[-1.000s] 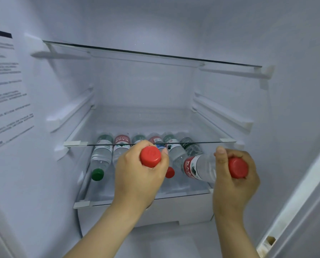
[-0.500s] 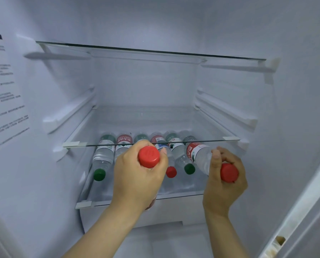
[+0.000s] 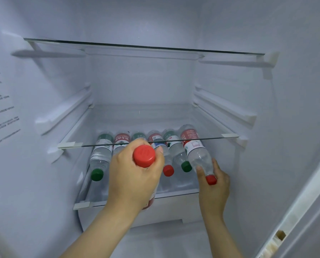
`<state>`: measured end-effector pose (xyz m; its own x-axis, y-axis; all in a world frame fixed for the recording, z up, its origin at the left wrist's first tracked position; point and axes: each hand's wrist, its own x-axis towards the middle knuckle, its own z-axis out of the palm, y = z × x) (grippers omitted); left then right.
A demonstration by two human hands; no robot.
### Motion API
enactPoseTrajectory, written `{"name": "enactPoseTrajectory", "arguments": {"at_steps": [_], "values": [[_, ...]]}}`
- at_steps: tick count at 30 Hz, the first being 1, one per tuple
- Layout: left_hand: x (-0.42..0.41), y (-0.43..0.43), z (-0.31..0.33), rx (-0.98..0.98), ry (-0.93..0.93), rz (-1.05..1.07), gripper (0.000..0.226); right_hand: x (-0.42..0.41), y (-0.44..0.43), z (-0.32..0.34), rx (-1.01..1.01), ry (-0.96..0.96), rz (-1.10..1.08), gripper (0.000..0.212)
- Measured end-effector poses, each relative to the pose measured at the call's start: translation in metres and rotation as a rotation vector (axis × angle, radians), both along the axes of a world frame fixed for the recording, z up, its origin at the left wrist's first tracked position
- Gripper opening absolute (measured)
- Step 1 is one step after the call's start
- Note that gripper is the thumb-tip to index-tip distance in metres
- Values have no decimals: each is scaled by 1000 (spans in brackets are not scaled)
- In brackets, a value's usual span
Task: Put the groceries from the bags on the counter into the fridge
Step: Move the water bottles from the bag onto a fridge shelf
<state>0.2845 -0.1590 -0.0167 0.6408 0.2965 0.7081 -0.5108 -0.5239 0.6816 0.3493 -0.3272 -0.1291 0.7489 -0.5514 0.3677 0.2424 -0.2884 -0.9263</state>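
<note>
- The left hand (image 3: 135, 177) is closed tightly round a red-capped bottle (image 3: 144, 155). All the fingers are wrapped about its shoulder, and the cap faces the camera. A strip of red label shows below the palm.
- This bottle is held in front of the fridge (image 3: 146, 86), clear of the shelves, at about 6 o'clock from the middle of the view.
- The right hand (image 3: 214, 187), at about 4 o'clock, is partly closed. Its thumb and fingers (image 3: 217, 165) curl round the neck of a second red-capped bottle (image 3: 196, 151), and the cap sits against the palm.
- This second bottle lies on the lower glass shelf (image 3: 176, 194) with its base towards the back wall, cap at 6 o'clock.
- It is at the 3 o'clock end of the row of bottles (image 3: 101, 157), just beside a green-capped one.
- The row lies under the middle glass shelf (image 3: 230, 135), caps towards the front.
</note>
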Motion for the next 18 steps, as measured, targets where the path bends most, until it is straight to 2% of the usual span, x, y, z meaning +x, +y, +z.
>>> {"name": "enactPoseTrajectory", "arguments": {"at_steps": [2,4,9,14,18], "values": [[0,-1,0,3,2,-6,24,4,1,4,-5,-19,7,51],[0,0,-1,-2,5,-15,24,9,2,13,70,-37,45,53],[0,1,-1,-20,0,-30,28,13,5,20,98,-69,262,43],[0,1,-1,-26,11,-38,26,27,2,17,159,-77,181,31],[-1,1,-2,-22,18,-47,29,49,-2,18,197,-22,142,32]]}}
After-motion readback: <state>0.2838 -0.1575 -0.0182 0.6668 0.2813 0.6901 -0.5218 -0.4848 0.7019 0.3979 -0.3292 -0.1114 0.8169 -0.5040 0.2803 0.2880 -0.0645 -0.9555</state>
